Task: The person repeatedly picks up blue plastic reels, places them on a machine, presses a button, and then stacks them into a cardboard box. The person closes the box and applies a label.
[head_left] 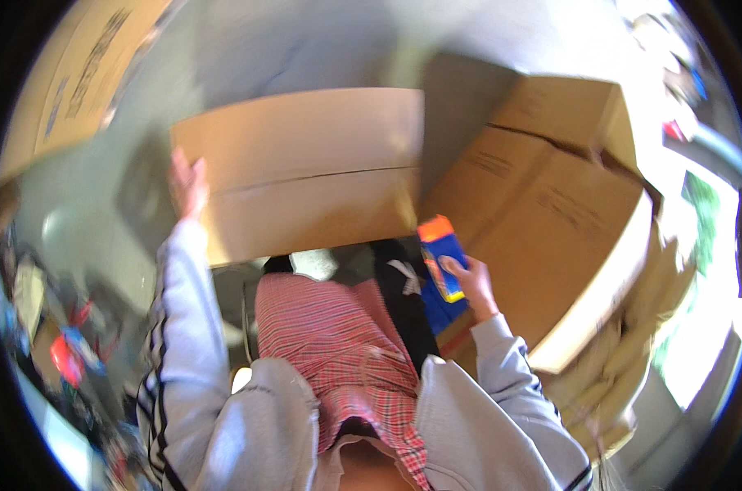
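Observation:
In front of my knees is a closed cardboard box with a seam running across its face. My left hand grips its left edge, thumb on the near face and the other fingers partly hidden along the side. My right hand is closed around a small blue packet with an orange top and a yellow lower end, just off the cardboard box's lower right corner. What the packet contains cannot be seen.
Large cardboard boxes stand close on my right, and another carton is at the upper left. Assorted items, among them a red object, lie at the lower left. Tan sacking sits beyond the right-hand boxes.

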Demonstrator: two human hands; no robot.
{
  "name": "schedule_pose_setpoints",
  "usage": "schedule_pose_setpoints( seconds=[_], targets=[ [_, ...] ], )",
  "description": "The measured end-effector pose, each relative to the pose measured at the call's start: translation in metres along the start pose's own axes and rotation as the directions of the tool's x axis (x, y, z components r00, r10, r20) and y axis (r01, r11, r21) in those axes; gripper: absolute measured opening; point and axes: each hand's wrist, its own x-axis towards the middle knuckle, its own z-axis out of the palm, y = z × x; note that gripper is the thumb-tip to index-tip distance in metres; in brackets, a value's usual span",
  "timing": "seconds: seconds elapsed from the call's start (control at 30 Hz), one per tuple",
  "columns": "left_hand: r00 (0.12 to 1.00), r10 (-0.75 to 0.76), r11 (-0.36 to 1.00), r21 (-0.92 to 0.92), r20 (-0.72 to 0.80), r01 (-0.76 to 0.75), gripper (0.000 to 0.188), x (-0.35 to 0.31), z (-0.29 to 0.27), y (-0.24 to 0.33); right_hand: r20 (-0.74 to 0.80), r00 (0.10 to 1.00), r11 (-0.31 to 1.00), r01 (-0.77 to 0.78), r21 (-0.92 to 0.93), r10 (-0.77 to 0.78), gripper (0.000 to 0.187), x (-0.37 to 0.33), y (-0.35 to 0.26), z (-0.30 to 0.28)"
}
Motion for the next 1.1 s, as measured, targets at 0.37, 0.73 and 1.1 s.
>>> schedule_pose_setpoints(
  seconds=[0.37,0.73,1.1],
  targets=[
    [0.348,-0.268,0.777,-0.013,0.898,0.630,0.018,-0.195,-0.128,0.072,-0.801,0.274,0.838,0.302,-0.454,-0.533,0.047,-0.167,0.050,-0.205],
    [-0.141,0.964,-0.258,-0.671,-0.225,-0.695,0.022,-0.226,-0.476,0.644,-0.936,0.096,0.911,-0.216,-0.352,-0.339,0.074,-0.102,0.134,-0.303],
    [-0.671,0.469,-0.803,-0.593,-0.574,-0.054,0.026,-0.394,-0.636,0.661,-0.659,0.735,0.897,0.170,0.407,0.160,0.029,-0.303,0.275,0.013]
  ],
)
